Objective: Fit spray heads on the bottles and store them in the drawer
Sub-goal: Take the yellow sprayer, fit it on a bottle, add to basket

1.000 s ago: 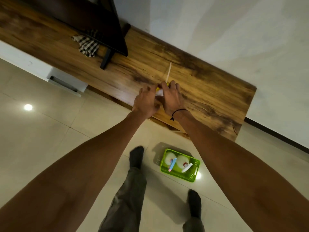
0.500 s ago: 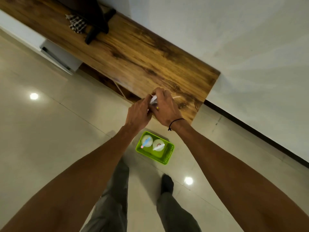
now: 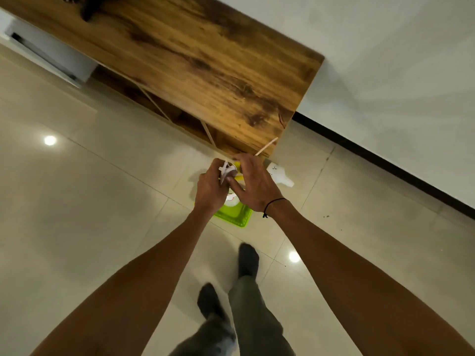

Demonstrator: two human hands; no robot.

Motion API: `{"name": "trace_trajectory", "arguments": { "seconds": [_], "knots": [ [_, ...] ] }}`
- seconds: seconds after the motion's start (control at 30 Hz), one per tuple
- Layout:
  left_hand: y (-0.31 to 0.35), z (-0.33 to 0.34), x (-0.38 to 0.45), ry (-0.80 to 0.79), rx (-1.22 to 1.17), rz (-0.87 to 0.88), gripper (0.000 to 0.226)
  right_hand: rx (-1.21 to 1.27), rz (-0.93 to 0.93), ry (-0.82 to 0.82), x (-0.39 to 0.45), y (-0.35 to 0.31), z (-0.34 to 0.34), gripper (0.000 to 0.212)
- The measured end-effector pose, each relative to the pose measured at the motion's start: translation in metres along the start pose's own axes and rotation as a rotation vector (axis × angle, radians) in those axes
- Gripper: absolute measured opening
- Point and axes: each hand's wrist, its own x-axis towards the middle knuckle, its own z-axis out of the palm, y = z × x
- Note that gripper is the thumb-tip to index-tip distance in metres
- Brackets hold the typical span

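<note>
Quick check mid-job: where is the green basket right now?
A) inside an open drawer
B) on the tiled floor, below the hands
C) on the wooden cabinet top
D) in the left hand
B: the green basket sits on the floor tiles, partly hidden beneath the left hand and right hand.

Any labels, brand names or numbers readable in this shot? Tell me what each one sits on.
None can be read.
White bottle on the floor: small dark marks near its base, too small to read.
Item in the left hand and right hand: red and dark marks on white, blurred, unreadable.
White bottle top in the green basket: a red mark, mostly hidden by the hands.
</note>
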Motion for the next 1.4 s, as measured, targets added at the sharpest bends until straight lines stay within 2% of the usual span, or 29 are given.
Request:
{"name": "trace_trajectory", "arguments": {
  "seconds": [0.13, 0.3, 0.53, 0.7, 0.83, 0.9, 1.0, 1.13, 1.3, 1.4],
  "knots": [
    [-0.029, 0.038, -0.002, -0.022, -0.119, -0.027, 0.029, 0.014, 0.129, 0.026, -0.020, 0.054, 0.029, 0.048],
    [-0.075, 0.082, 0.002, -0.150, -0.232, -0.007, 0.020, 0.014, 0.215, 0.144, -0.035, 0.119, 0.064, 0.045],
    [-0.135, 0.136, 0.024, -0.177, -0.195, 0.007, 0.023, 0.059, 0.403, 0.223, -0.039, 0.219, 0.116, 0.043],
    [-0.165, 0.169, 0.055, -0.187, -0.157, 0.006, 0.043, 0.160, 0.598, 0.344, -0.013, 0.274, 0.147, 0.036],
    [-0.185, 0.187, 0.071, -0.168, -0.121, 0.040, 0.034, 0.107, 0.777, 0.464, 0.002, 0.314, 0.162, 0.033],
    [-0.187, 0.193, 0.077, -0.168, -0.147, 0.038, 0.031, 0.022, 0.912, 0.445, 0.003, 0.334, 0.167, 0.038],
    [-0.189, 0.199, 0.084, -0.182, -0.099, 0.098, 0.031, -0.068, 1.028, 0.321, 0.000, 0.358, 0.173, 0.058],
    [-0.188, 0.200, 0.085, -0.178, 0.001, 0.146, 0.028, 0.036, 1.014, 0.248, -0.006, 0.383, 0.187, 0.061],
    [-0.184, 0.191, 0.079, -0.201, 0.028, 0.150, 0.030, 0.205, 0.970, 0.431, -0.010, 0.381, 0.194, 0.028],
    [-0.178, 0.182, 0.075, -0.183, 0.015, 0.143, 0.030, 0.203, 0.857, 0.447, -0.018, 0.364, 0.185, 0.023]
  ]
}}
